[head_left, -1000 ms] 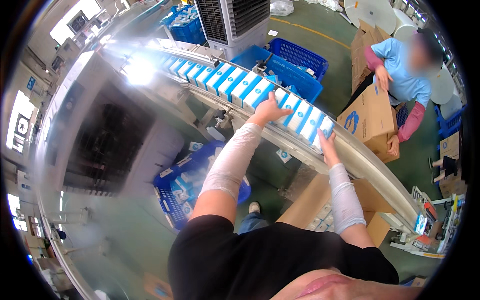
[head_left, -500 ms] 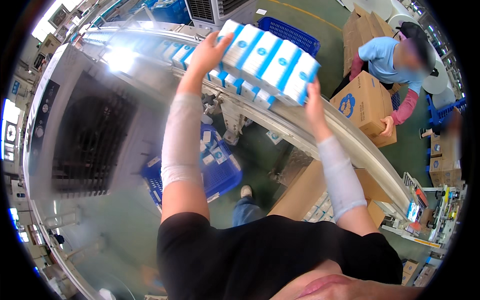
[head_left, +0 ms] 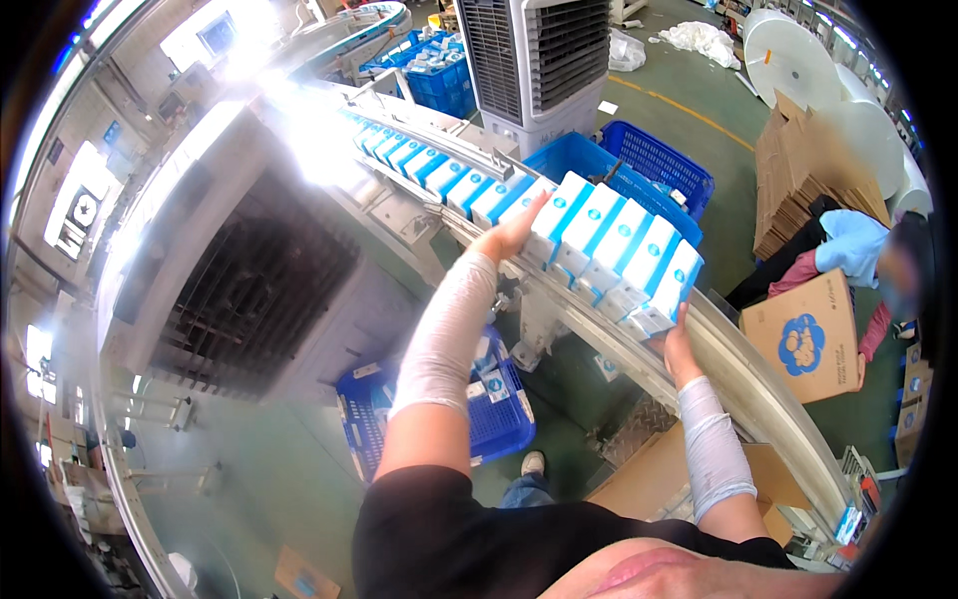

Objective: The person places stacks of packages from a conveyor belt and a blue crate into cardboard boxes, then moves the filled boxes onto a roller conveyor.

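Note:
A row of several white-and-blue tissue packs [head_left: 619,250] is squeezed end to end between my two hands over the conveyor [head_left: 763,389]. My left hand [head_left: 514,232] presses on the far left end, thumb and fingers against the packs. At the near right end, my right hand [head_left: 681,351] closes on the last pack, its fingers partly hidden. More packs show under the held row; whether the two layers touch, I cannot tell. Further up the conveyor, a line of similar packs [head_left: 449,180] runs to the back left.
Below the conveyor lie a blue basket [head_left: 514,429] with loose packs and an open carton [head_left: 644,479]. A large air cooler [head_left: 259,270] stands left, another [head_left: 559,60] behind. Blue crates [head_left: 639,180] sit beyond the conveyor. At right a co-worker [head_left: 853,245] holds a carton [head_left: 798,344].
The view has swung, so the scene sits further right and lower. Both hands still grip the row of packs. The co-worker's carton has turned its printed side more toward me.

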A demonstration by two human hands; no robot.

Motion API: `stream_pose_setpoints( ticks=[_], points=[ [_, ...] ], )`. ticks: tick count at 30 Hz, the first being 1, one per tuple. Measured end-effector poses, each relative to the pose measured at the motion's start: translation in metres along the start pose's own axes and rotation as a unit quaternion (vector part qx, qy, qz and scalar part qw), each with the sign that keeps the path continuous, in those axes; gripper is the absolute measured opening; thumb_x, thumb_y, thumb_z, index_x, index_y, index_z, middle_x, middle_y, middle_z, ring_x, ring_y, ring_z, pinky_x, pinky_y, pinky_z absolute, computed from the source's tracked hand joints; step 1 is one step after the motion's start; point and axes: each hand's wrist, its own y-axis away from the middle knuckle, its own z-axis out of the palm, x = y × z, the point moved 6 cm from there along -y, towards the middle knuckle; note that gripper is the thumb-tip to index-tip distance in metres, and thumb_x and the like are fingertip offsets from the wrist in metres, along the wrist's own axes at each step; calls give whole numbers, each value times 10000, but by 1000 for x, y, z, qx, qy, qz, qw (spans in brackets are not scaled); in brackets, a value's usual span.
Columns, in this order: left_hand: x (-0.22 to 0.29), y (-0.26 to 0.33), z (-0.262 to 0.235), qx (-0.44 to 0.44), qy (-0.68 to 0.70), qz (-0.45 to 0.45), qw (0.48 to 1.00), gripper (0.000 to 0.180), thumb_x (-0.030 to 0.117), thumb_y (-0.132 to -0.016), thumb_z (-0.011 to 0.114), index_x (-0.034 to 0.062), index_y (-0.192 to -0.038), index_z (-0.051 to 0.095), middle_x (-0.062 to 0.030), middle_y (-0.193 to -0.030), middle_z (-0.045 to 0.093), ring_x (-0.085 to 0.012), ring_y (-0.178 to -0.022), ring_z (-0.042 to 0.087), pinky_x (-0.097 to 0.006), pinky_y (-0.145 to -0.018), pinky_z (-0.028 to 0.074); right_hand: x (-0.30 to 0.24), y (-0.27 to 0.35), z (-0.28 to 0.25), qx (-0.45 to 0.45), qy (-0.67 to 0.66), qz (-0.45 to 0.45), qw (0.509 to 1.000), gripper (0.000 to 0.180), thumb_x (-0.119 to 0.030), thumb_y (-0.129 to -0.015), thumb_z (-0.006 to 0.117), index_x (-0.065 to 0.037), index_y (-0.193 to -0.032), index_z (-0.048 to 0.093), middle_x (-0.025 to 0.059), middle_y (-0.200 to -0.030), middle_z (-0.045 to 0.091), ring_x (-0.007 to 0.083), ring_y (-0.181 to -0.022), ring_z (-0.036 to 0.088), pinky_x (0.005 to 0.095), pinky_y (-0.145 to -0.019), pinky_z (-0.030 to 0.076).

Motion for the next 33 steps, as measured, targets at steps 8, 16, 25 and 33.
stream_pose_setpoints(
  ticks=[8, 16, 25, 33],
  points=[
    [31, 5, 112, -33, 87, -53, 994, 847, 725, -861, 340, 148, -1474, 248, -60, -1481, 329, -292, -1315, 347, -553, -979, 348, -43, 44, -39, 76, -168, -96, 978, 614, -524, -981, 289, -183, -1473, 151, 73, -1470, 305, 269, -1345, 317, 477, -1065, 317],
    [95, 124, 212, -93, 55, 65, 992, 730, 594, -947, 282, 78, -1460, 228, -127, -1464, 325, -266, -1308, 387, -454, -1062, 325, -124, 268, -176, 102, 91, -252, 958, 501, -183, -946, 522, -28, -1386, 338, 88, -1360, 430, 187, -1225, 394, 328, -1038, 323],
    [-47, 253, 373, -261, 9, -141, 955, 689, 605, -950, 220, 149, -1467, 209, -110, -1411, 405, -245, -1202, 494, -448, -886, 478, 0, 511, -178, 363, -174, 34, 915, 480, -283, -975, 467, -64, -1392, 370, 65, -1294, 512, 182, -1126, 534, 344, -965, 445],
    [-61, 243, 443, -141, -594, 146, 779, 198, 250, -848, 607, 76, -942, 610, -145, -794, 641, -347, -790, 629, -444, -671, 490, 17, 496, -183, 304, 423, 70, 851, 432, -221, -875, 583, -65, -1274, 525, 124, -1188, 586, 303, -955, 596, 378, -821, 466]
  ],
)
